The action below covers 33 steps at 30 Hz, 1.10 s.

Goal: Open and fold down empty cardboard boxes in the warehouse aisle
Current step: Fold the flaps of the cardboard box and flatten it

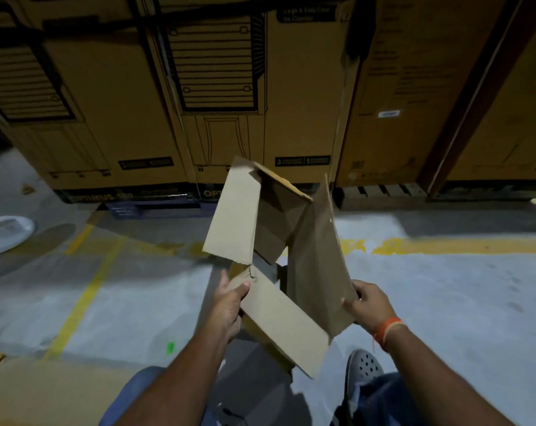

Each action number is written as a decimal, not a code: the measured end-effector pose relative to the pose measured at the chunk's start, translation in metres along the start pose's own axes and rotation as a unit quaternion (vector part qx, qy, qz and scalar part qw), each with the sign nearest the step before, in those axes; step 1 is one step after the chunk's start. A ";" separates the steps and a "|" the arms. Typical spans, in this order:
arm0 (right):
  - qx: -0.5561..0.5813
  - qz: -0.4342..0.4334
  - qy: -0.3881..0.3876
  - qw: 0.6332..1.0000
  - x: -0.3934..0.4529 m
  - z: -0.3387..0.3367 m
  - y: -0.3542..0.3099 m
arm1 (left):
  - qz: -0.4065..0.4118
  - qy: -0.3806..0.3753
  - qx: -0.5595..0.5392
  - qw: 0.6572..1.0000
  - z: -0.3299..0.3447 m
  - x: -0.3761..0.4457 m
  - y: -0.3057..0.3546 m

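Observation:
A small brown cardboard box (315,265) hangs in the air in front of me, opened up with its flaps splayed. One flap stands up at the left, another slopes down toward my legs, and a tall panel rises on the right. My left hand (229,305) grips the box's left edge where the two left flaps meet, thumb on top. At the lower right edge of the tall panel my right hand (368,302) pinches the cardboard; an orange band circles that wrist.
A wall of large printed cartons (107,118) on pallets runs across the aisle ahead. Yellow floor lines (82,296) cross the grey concrete. Flat cardboard (30,392) lies at the lower left. Another person's white shoe (5,233) is at the left edge. My grey shoe (365,367) shows below.

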State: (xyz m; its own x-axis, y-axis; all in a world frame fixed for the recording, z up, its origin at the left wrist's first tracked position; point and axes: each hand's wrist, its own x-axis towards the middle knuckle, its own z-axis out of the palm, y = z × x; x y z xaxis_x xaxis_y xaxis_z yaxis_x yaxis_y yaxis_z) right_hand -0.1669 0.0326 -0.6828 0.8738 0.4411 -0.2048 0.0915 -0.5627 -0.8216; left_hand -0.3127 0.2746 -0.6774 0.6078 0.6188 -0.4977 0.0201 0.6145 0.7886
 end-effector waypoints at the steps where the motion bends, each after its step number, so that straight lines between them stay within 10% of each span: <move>1: 0.008 -0.009 -0.010 1.000 -0.005 0.004 -0.005 | -0.002 -0.001 -0.011 1.000 0.008 0.001 -0.003; 7: -0.053 -0.133 -0.038 0.989 -0.024 0.056 -0.035 | -0.023 -0.055 0.055 0.997 0.036 0.018 0.000; 14: -0.031 -0.190 -0.134 0.972 -0.033 0.102 -0.053 | 0.065 -0.042 0.385 0.920 0.042 0.033 0.009; 22: -0.076 -0.050 -0.079 0.993 0.009 0.096 -0.036 | 0.174 -0.163 0.208 0.949 0.048 0.033 0.005; 28: -0.198 -0.184 -0.090 0.959 0.014 0.113 -0.042 | 0.091 -0.075 0.067 0.991 -0.027 0.045 0.013; 33: -0.224 -0.091 -0.187 0.952 0.043 0.152 -0.008 | 0.025 0.020 0.339 0.940 -0.098 0.099 0.008</move>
State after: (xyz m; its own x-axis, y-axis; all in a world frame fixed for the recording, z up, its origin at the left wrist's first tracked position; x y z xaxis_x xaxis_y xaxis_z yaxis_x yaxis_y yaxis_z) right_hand -0.2031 0.1628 -0.7659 0.5995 0.7315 -0.3248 0.4939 -0.6574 -0.5690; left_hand -0.3306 0.3883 -0.7560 0.5917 0.6640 -0.4571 0.5022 0.1399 0.8533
